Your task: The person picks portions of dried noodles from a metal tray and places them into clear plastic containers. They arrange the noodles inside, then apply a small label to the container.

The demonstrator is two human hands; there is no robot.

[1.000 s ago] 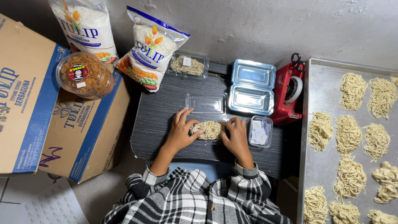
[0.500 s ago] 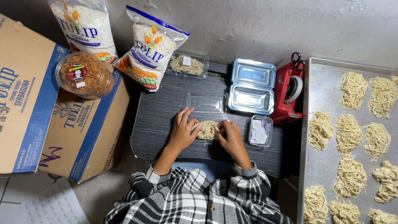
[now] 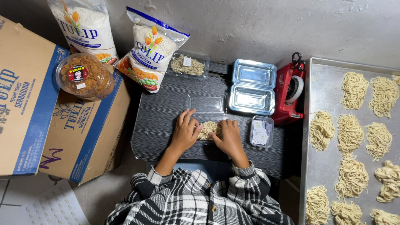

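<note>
Pressing stringy noodle nest (image 3: 209,130), left hand (image 3: 184,133), right hand (image 3: 228,138), ridged dark table (image 3: 166,108)

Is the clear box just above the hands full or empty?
Empty. The clear box shows only the dark table through it. The noodles lie between the left hand and right hand.

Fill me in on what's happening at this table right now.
A person in a plaid shirt presses both hands, left hand and right hand, on a portion of noodles in a clear container on the small dark table. The container's lid lies open behind it. More noodle nests sit on a metal tray to the right, beside a red tape dispenser.
</note>
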